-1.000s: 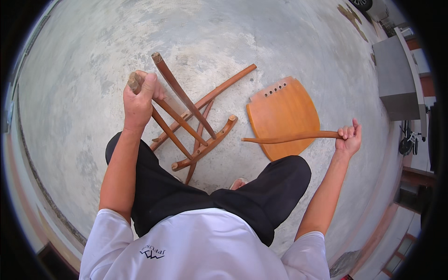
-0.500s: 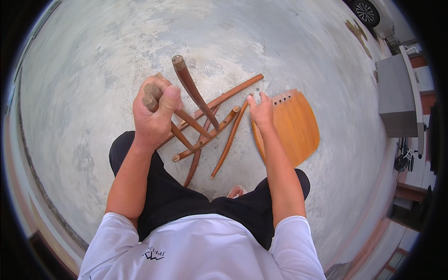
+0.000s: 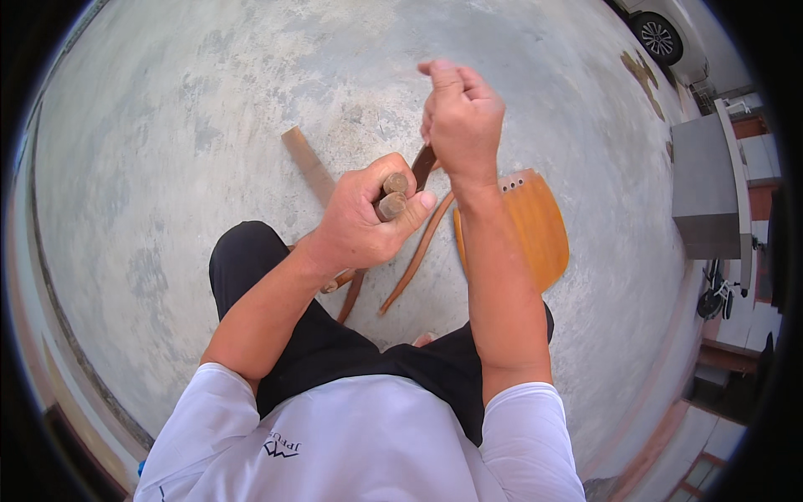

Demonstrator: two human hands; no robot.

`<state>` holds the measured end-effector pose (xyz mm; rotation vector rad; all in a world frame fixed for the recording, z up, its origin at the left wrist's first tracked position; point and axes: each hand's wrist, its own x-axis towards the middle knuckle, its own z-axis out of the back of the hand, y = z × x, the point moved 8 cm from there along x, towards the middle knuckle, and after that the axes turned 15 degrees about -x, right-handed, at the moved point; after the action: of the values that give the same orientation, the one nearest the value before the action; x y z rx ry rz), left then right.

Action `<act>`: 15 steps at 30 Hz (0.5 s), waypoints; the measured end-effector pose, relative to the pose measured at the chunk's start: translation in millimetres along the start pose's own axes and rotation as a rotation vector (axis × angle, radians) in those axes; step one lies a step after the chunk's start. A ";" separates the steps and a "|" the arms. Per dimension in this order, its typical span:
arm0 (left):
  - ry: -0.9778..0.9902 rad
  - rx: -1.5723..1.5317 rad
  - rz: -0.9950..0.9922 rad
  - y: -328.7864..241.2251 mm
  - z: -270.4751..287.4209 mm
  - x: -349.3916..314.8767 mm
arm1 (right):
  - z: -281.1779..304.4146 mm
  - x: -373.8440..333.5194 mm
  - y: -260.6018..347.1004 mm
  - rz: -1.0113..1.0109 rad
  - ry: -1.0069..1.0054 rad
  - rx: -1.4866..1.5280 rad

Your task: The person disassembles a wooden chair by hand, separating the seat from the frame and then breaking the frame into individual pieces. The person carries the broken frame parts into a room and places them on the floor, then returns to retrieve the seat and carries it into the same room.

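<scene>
My left hand (image 3: 368, 209) is closed round two round wooden rods (image 3: 391, 206), their cut ends pointing up. My right hand (image 3: 464, 125), up and to the right of it, is curled round a dark brown wooden chair leg (image 3: 425, 166), most of which it hides. A flat brown wooden piece (image 3: 308, 163) sticks out beyond my left hand. A thin curved wooden strip (image 3: 414, 259) lies on the floor beneath my hands. Below my left wrist show the end of a round rail (image 3: 330, 286) and a reddish-brown strip (image 3: 351, 297).
An orange-brown wooden seat panel (image 3: 535, 230) with a row of holes lies on the grey concrete floor (image 3: 192, 125) to the right. A grey box-like structure (image 3: 711, 184) stands farther right. A car wheel (image 3: 657, 38) shows at the far right.
My left hand has moved right with the two rods, and the joined wooden pieces have turned. My right hand has left the thin strip, risen away from me and closed round the leg.
</scene>
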<state>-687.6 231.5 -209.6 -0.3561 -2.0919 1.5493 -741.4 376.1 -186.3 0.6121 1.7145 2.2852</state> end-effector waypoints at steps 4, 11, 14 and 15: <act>0.137 0.074 -0.118 -10.5 -16.8 -9.7 | 61.1 54.9 -54.4 -0.222 -0.164 0.170; -0.054 -0.021 -0.203 -0.5 27.1 -2.5 | -12.7 4.0 -1.7 -0.088 0.110 0.191; -0.092 0.002 -0.208 2.2 26.4 -1.9 | -32.5 -39.5 23.2 0.016 0.119 0.082; -0.045 0.010 -0.239 -1.0 19.8 -4.2 | -20.7 -40.3 22.1 0.026 0.035 0.124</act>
<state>-694.7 213.0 -214.0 -0.0646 -2.0737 1.4381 -713.3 335.0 -178.0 0.6250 1.8867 2.2323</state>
